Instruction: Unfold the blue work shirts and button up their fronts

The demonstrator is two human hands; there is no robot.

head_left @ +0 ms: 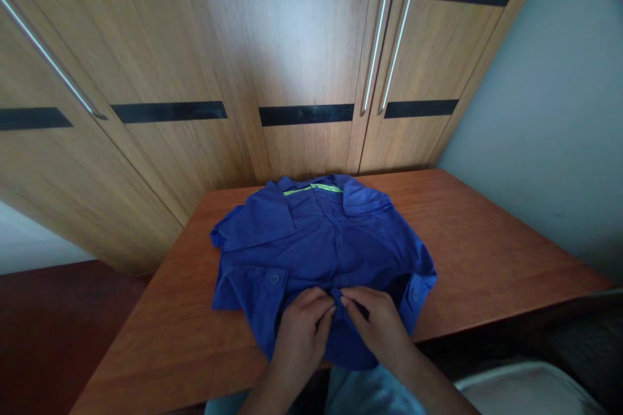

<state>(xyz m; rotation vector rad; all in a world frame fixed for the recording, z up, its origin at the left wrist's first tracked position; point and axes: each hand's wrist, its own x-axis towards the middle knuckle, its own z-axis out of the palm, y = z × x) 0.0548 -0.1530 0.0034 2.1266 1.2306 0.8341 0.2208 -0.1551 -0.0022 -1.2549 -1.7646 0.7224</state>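
Observation:
A blue button-up shirt point(311, 246) lies spread on the table, its collar toward the wardrobe and its lower hem hanging over the near edge. Green-yellow trim shows inside the neck. My left hand point(306, 324) pinches the front placket from the left with thumb and fingertips. Close beside it, my right hand point(372, 318) pinches the same strip from the right. One button point(344, 280) sits just above my fingertips; whatever lies between them is hidden. A cuff with a button point(275, 279) is folded at the left, and another cuff button point(415, 295) shows at the right.
The reddish-brown wooden table point(487, 253) extends to both sides of the shirt. Behind it stands a wooden wardrobe point(302, 45) with metal handles and dark panels. A pale wall point(549, 123) borders the right side. A light-coloured rounded object point(530, 389) is at the lower right.

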